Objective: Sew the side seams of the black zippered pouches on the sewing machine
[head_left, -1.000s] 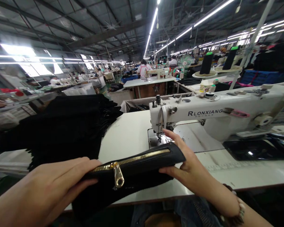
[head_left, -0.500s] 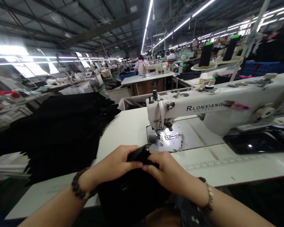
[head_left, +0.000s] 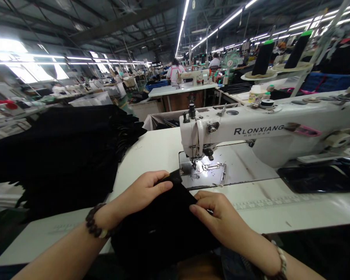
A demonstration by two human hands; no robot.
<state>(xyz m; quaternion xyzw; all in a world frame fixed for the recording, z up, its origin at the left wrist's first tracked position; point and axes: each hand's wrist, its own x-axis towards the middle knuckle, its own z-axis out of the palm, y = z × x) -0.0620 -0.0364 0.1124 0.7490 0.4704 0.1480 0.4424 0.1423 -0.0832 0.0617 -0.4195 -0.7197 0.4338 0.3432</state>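
A piece of black fabric [head_left: 166, 221] hangs over the front edge of the sewing table, stretched between my hands. My left hand [head_left: 146, 190] is closed on its upper left corner, thumb on top, where a folded strip sticks out toward the needle plate. My right hand [head_left: 218, 212] pinches the fabric's right edge between thumb and fingers. Just beyond the held corner stands a white sewing machine [head_left: 216, 128]. Its presser foot and needle [head_left: 194, 164] are over the metal plate, apart from the fabric. The fabric's lower part falls into shadow.
A tall stack of black fabric pieces [head_left: 61, 147] covers the table's left side. A dark phone-like slab [head_left: 312, 179] lies under the machine arm at right. Black thread cones [head_left: 264, 58] stand behind the machine. Another person [head_left: 175, 74] sits at a machine farther back.
My hands have moved apart: the right hand went right and slightly down along the fabric edge, the left shifted a little left. The fabric, bunched before, is now spread flatter between them.
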